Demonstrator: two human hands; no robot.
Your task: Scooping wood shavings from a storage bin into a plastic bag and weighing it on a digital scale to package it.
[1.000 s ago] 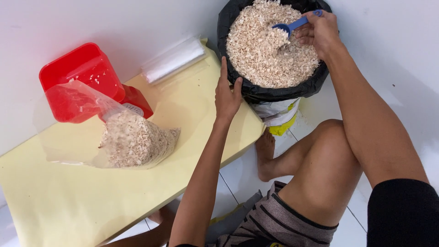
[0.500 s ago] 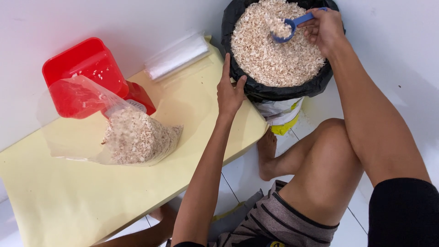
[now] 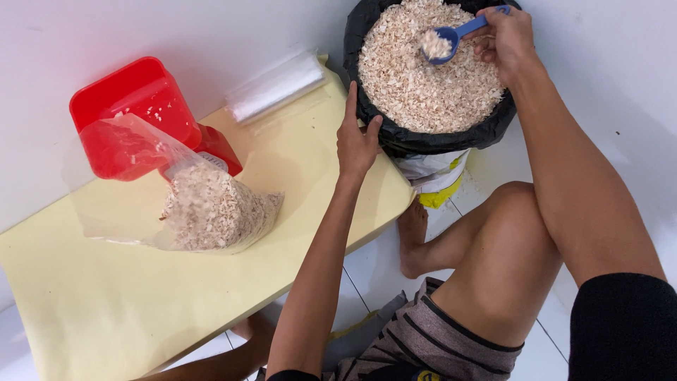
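Over bucket (image 3: 430, 141) | right hand (image 3: 508, 39) lifts loaded scoop (image 3: 446, 39) | left hand (image 3: 356, 141) on rim

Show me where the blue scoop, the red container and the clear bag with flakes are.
blue scoop (image 3: 443, 37), head view, on its bowl.
red container (image 3: 134, 99), head view, on its inner wall.
clear bag (image 3: 211, 212), head view, on the filled part.

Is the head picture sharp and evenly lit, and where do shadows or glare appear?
Head view: mostly sharp, with soft, even light; the clear plastic bag shows pale glare on its film; the left hand casts a faint shadow on the yellow table; the blue scoop in the right hand looks only slightly soft.
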